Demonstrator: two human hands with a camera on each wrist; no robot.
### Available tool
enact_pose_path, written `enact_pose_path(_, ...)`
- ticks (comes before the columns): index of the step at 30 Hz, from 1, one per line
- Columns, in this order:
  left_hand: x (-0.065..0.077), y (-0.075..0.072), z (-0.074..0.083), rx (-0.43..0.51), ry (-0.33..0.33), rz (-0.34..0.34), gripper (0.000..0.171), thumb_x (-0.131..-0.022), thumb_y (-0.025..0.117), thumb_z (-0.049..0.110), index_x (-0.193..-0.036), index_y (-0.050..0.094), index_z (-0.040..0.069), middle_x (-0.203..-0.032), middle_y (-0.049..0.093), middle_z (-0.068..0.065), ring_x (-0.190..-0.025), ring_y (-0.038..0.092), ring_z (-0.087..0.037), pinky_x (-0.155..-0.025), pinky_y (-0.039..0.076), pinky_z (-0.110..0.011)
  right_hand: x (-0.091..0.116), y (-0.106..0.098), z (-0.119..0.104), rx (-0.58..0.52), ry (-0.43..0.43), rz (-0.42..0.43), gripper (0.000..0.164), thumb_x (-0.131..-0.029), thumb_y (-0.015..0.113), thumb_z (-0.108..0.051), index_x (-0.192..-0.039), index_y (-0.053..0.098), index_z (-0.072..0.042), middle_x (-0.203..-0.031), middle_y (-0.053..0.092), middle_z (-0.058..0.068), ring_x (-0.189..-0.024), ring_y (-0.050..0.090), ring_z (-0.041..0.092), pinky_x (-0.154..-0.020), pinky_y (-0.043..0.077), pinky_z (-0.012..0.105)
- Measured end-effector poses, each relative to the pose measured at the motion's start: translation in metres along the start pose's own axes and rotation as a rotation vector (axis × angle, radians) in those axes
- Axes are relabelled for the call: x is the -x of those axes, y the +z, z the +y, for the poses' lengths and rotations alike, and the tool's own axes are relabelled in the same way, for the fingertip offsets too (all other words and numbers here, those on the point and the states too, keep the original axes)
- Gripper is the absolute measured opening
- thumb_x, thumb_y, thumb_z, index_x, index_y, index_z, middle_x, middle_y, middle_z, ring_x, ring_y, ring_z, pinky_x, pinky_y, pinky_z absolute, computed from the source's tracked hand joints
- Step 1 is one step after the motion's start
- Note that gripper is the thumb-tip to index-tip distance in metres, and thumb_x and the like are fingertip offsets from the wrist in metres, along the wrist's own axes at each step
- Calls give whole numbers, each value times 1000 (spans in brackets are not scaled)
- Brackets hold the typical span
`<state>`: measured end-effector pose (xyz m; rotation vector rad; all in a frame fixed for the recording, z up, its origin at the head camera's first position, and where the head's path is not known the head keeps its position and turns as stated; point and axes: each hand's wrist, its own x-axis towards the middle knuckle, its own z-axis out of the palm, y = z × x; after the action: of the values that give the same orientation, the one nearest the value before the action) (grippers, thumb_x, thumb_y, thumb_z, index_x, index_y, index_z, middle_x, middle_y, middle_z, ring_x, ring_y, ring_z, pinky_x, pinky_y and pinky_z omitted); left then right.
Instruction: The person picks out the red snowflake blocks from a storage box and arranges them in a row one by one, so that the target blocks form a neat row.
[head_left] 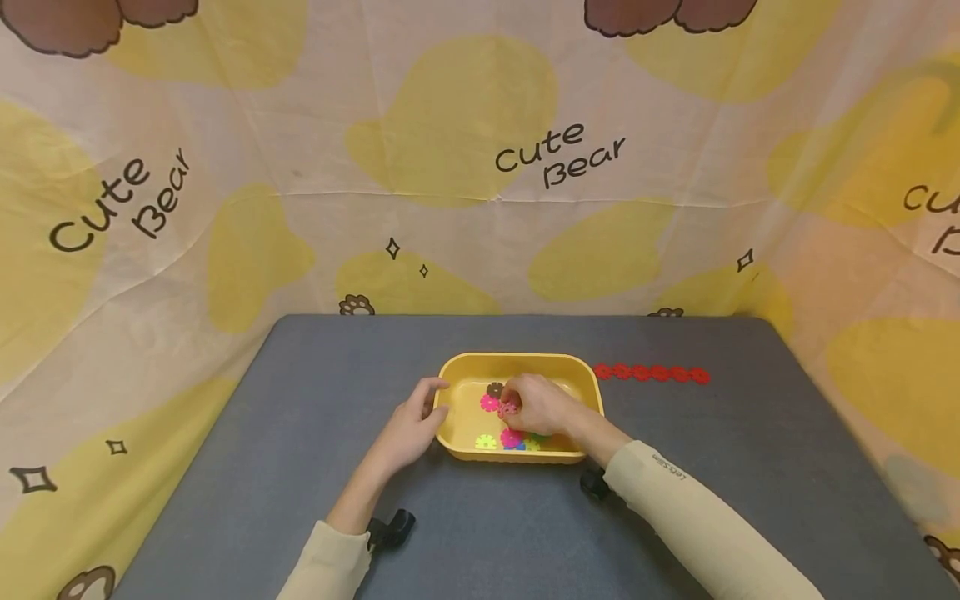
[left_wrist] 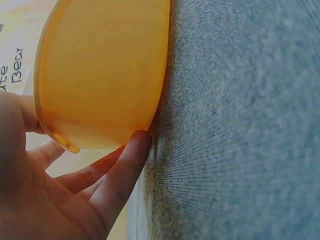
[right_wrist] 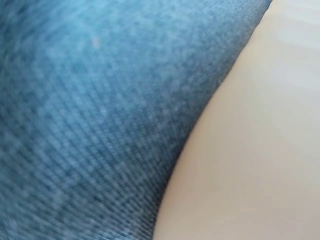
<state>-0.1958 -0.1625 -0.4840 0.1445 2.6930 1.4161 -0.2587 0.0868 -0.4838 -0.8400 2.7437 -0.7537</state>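
A yellow plastic tub (head_left: 517,456) stands on the table with several flower-shaped plastic discs inside. My left hand (head_left: 408,429) grips its left end; in the left wrist view the fingers (left_wrist: 120,175) lie against the tub's outer wall (left_wrist: 105,75) and the thumb side reaches the rim. My right hand (head_left: 546,406) is inside the tub, its fingertips pinching a pink flower disc (head_left: 508,409). Around it lie a brown disc (head_left: 495,389), a bright pink disc (head_left: 489,403), a magenta disc (head_left: 511,438) and a yellow-green disc (head_left: 486,442). The right wrist view has only forearm and tabletop, not the fingers.
A row of several red flower discs (head_left: 651,373) extends right from behind the tub's right end. Grey-blue cloth covers the table (head_left: 300,375). A printed curtain (head_left: 465,167) hangs behind and along both sides.
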Motion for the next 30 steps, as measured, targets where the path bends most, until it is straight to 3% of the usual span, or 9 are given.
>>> enact_pose_path(13,0,1,0,-8,0,9,37,-104,57,22,-140,48,19,-102,62,-12,-64,53,-22,-58,44,-36,1,2,0,19,-34,20,22,-86,80,-24,-103,72,-12,-83,60,-6,-79,55,13,-76,49,32)
enact_pose_path(24,0,1,0,-9,1,4,37,-104,56,22,-140,48,20,-93,59,-9,-62,51,-21,-57,42,-35,4,3,-6,153,-35,11,27,-87,76,-27,-109,75,-12,-95,58,-2,-82,52,15,-74,47,31)
enact_pose_path(30,1,1,1,-10,4,4,37,-104,56,22,-140,47,20,-86,58,-9,-61,49,-21,-56,41,-35,4,3,-7,171,-45,17,26,-87,75,-27,-109,75,-12,-98,58,-1,-82,52,14,-73,46,30)
